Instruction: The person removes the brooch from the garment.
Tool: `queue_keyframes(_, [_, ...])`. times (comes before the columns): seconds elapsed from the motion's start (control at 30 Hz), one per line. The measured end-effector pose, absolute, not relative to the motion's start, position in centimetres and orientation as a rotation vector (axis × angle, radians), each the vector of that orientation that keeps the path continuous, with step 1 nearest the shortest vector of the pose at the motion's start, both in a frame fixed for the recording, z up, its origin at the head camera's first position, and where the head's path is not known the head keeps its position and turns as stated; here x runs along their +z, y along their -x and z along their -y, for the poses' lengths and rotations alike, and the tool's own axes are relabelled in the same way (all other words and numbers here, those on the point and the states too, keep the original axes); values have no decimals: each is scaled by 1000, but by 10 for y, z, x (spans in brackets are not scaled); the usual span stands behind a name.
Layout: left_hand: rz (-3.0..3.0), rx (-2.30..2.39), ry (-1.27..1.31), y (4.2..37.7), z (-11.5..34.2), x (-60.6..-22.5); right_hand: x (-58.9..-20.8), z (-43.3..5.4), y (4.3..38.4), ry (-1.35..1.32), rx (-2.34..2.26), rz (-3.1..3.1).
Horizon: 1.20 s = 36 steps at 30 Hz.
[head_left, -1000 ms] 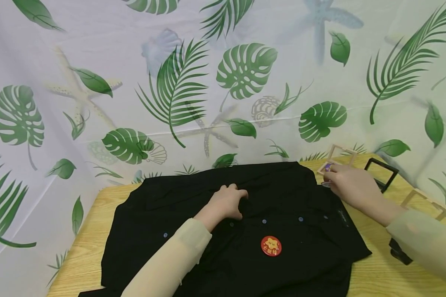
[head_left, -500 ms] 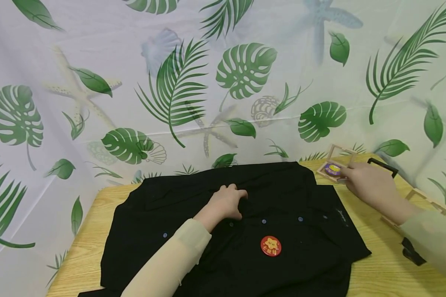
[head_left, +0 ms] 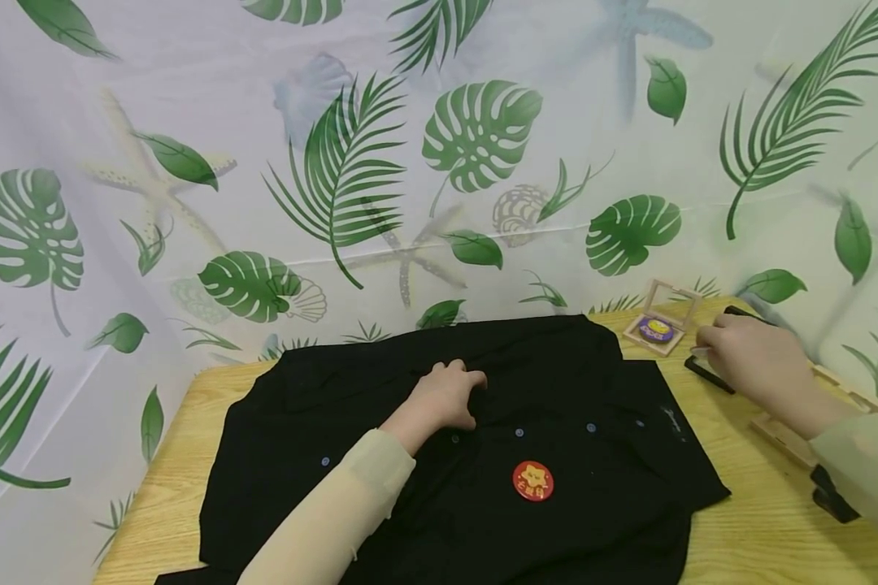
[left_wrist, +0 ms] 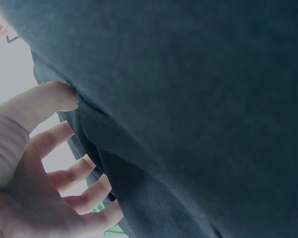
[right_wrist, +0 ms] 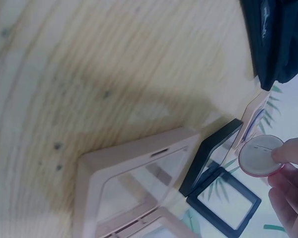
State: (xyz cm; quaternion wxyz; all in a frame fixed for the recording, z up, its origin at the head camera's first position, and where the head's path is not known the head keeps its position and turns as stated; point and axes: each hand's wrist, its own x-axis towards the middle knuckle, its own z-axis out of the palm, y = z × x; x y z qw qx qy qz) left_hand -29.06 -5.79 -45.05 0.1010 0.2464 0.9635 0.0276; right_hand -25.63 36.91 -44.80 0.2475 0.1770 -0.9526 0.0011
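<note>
A black shirt [head_left: 541, 374] with small buttons lies spread over the wooden table. My left hand [head_left: 446, 396] rests on its middle, fingers bent and spread; in the left wrist view the thumb touches the cloth. A round red badge [head_left: 532, 481] with a yellow star lies on the shirt. My right hand [head_left: 749, 357] pinches another round badge [right_wrist: 258, 153] by its edge, its pale back towards the right wrist camera. That hand is over an open black frame-like case [head_left: 710, 376], partly hiding it.
Behind the black case, a small pale open case [head_left: 662, 349] holds a purple and yellow badge [head_left: 655, 329]. A larger pale case [right_wrist: 129, 153] stands open nearer me. A small black object [head_left: 834, 496] lies by my right sleeve. A leaf-print cloth [head_left: 483, 162] hangs behind the table.
My right hand has moved right with its badge, from beside the small pale case to over the black one. The purple badge is now uncovered. My left hand has stayed put.
</note>
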Motion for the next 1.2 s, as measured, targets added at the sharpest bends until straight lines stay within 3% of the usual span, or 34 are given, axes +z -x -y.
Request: queue_keyframes(1.2, [-2855,102,-767,290,60,-452,-467,-395,258,-349,18,2665])
